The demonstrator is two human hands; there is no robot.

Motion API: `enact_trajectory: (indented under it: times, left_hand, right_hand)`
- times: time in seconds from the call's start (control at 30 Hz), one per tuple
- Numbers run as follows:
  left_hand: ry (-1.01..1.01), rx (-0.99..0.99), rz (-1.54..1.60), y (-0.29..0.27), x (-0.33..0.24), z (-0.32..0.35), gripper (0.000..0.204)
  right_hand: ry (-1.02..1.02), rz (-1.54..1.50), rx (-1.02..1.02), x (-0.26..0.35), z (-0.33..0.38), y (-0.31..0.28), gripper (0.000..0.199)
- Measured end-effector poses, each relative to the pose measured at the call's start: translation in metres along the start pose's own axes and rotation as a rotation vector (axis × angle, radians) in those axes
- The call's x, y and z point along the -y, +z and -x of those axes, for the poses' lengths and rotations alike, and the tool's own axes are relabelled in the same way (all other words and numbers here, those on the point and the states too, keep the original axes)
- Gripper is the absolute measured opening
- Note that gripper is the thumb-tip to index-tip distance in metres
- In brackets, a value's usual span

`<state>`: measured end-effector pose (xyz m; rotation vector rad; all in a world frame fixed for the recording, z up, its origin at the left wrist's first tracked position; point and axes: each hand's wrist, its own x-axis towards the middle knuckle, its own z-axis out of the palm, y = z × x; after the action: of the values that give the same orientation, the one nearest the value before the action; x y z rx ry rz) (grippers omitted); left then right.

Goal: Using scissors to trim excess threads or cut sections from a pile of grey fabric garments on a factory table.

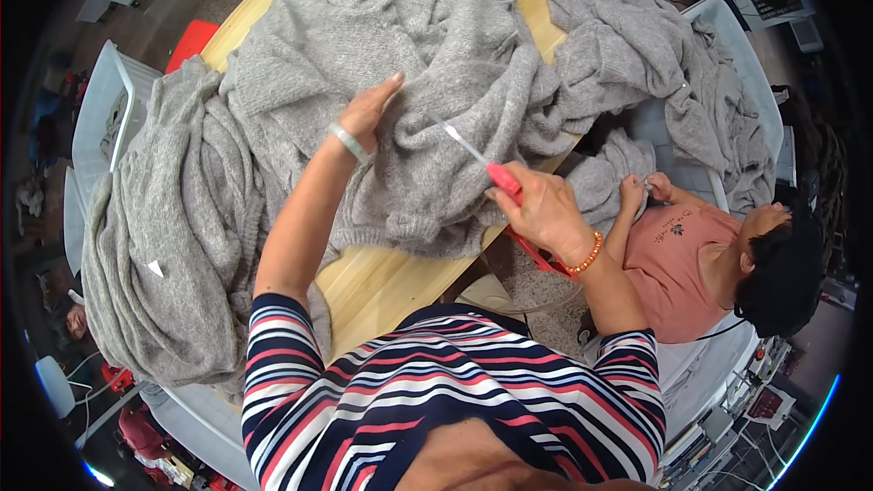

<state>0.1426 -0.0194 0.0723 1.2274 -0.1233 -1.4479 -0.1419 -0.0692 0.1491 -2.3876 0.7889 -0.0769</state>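
The grey knitted sweater (pixel 427 64) lies spread in a heap over the wooden tabletop (pixel 382 286), with more grey knitwear (pixel 164 245) piled to the left and draped over a white crate (pixel 746 55) at the right. In the head view the left hand (pixel 368 114) rests flat and open on the knit, pressing it down, while the right hand (pixel 536 209) is closed around red-handled scissors (pixel 496 173), blades pointing at the fabric just ahead. It looks like trimming or inspection work; the next cut calls for steady fabric and a careful tip. A seated co-worker (pixel 700 255) handles another grey piece nearby.

Grey knitwear (pixel 427 64), red-handled scissors (pixel 503 178)
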Motion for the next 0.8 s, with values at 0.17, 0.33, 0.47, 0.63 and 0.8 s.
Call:
enact_trajectory:
  times: [0.17,0.33,0.47,0.63,0.8]
  left_hand:
    - [0.130,0.112,-0.292,0.004,0.005,-0.043,0.014]
    - [0.282,0.085,-0.324,0.006,0.015,-0.028,0.016]
    - [0.205,-0.070,-0.499,-0.013,0.026,0.021,0.036]
    - [0.081,0.071,-0.273,-0.049,0.096,0.072,0.012]
    - [0.210,-0.050,-0.145,-0.047,0.113,0.072,0.012]
  right_hand:
    - [0.178,0.146,-0.024,-0.001,-0.010,-0.016,0.028]
    - [0.046,0.031,0.099,0.004,-0.006,-0.022,0.026]
    - [0.079,0.039,-0.011,-0.001,-0.002,-0.019,0.026]
    - [0.047,0.002,0.059,0.004,0.009,-0.010,0.028]
    - [-0.055,0.208,0.246,0.023,0.035,0.008,0.024]
